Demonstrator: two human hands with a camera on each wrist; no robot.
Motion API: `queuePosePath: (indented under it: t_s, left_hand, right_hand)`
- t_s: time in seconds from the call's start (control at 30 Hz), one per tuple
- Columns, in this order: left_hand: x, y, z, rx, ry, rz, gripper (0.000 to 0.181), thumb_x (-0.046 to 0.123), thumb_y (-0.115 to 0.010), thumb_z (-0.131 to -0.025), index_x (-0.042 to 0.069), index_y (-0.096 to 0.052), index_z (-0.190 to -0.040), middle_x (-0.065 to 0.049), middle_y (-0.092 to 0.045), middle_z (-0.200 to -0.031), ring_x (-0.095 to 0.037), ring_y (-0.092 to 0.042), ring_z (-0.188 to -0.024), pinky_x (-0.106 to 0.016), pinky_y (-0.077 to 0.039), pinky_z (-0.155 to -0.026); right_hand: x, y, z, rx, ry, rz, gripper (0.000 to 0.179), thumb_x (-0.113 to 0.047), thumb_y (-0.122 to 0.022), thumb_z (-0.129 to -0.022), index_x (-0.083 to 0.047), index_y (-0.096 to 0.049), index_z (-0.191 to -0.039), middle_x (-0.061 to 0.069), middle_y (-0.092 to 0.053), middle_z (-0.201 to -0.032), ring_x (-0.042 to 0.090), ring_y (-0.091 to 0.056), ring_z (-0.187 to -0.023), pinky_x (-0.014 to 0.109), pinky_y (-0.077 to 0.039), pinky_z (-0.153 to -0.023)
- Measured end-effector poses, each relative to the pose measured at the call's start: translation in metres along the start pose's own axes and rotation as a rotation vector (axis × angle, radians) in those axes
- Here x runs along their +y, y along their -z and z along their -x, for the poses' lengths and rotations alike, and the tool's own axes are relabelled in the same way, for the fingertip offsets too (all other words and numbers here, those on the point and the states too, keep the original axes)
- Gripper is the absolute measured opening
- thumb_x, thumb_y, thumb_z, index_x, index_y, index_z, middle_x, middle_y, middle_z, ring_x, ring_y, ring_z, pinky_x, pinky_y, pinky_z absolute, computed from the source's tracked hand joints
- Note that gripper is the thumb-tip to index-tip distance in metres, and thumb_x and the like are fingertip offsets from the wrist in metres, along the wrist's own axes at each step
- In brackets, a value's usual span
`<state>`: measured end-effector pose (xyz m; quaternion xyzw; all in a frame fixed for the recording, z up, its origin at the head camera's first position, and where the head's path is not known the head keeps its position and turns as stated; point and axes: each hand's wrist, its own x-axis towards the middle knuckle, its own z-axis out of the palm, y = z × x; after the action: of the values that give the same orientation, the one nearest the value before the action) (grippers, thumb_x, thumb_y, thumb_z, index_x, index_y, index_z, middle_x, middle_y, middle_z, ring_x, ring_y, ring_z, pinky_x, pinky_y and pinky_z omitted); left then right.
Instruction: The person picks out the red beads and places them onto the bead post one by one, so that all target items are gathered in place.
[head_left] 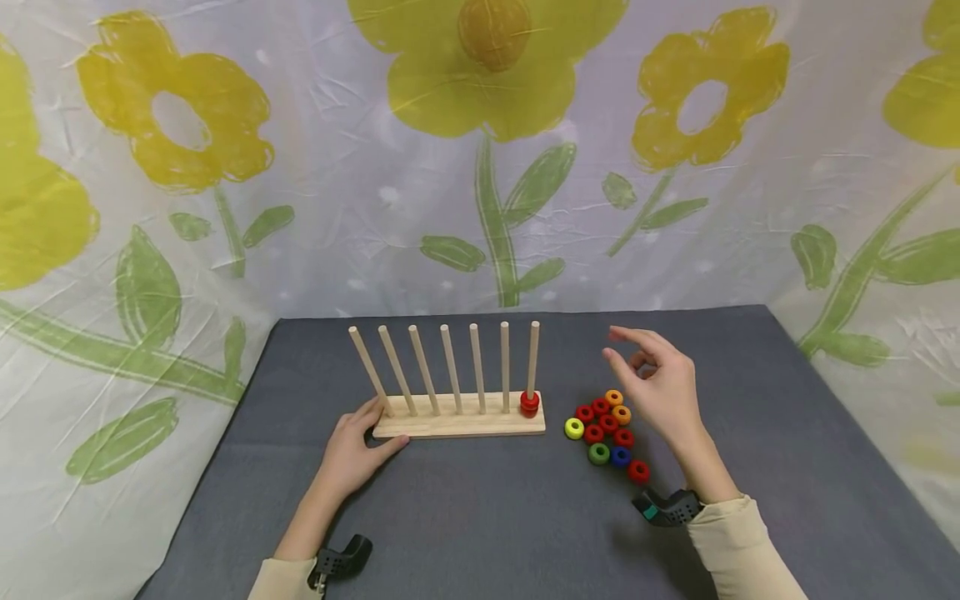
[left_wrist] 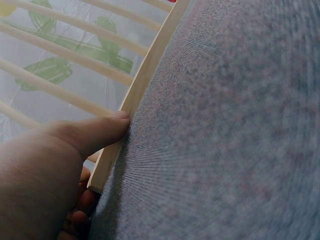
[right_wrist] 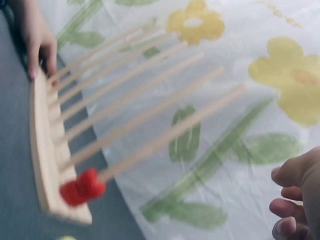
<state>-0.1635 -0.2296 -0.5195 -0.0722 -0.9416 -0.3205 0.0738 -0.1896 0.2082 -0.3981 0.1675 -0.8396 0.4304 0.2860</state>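
My left hand grips the left end of a wooden peg rack, thumb along the front edge and fingers behind the base. In the left wrist view, the thumb presses against the edge of that base. Several upright pegs rise from the rack, and red rings sit at the foot of the rightmost one. My right hand hovers above and right of a group of loose rings, thumb and index finger apart, nothing between them. In the right wrist view its loosely bent fingers show at the lower right.
Right of the rack lie several red rings, orange rings, a yellow ring, a green ring and a blue ring. A dark grey cloth covers the table. Behind it hangs a flower-printed curtain.
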Motion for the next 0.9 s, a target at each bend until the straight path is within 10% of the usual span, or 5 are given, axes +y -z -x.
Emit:
queuePosePath:
  t_s: [0.9]
  left_hand:
    - [0.0,0.0,-0.001,-0.003,-0.003,-0.015,0.084,0.045,-0.079,-0.088,-0.005,-0.048,-0.148,-0.022,-0.041,-0.154,-0.043,-0.046,-0.127,-0.061,-0.039,-0.1]
  right_hand:
    - [0.055,0.053,0.078,-0.032,-0.178,0.112,0.026,-0.006,-0.079,-0.09,-0.013,-0.076,-0.115,0.002,-0.072,-0.102,0.007,-0.056,-0.059,0.016,-0.044,-0.055]
